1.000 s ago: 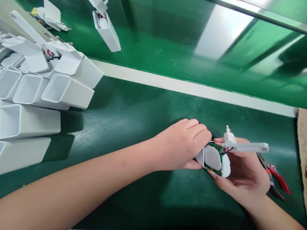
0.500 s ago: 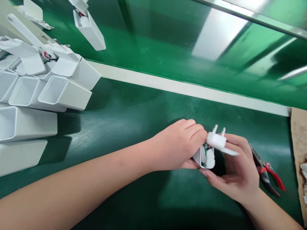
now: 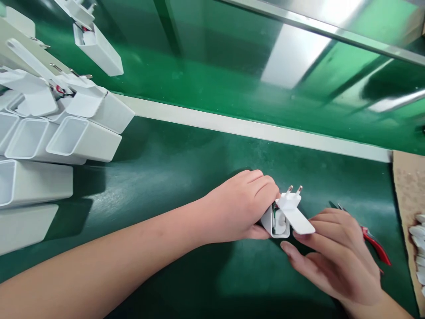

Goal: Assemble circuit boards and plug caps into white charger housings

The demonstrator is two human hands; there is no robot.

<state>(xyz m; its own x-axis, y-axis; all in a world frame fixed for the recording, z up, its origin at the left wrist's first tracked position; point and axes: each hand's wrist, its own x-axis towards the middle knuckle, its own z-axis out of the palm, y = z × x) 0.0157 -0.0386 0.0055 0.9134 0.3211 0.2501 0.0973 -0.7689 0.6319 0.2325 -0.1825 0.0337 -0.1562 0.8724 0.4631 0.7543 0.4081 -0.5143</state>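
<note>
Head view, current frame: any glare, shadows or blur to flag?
Head view, top: bright white glare on the green work surface; head view, left: duller sheen, dark shadows beside the white housings; head view, lower right: right hand looks slightly soft, white plug lid reads more clearly.

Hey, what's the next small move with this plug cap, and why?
I'd probably have the right hand swing the plug cap toward the open end of the white case: the cap sits askew, parts inside show, and the left hand holds the case.
</note>
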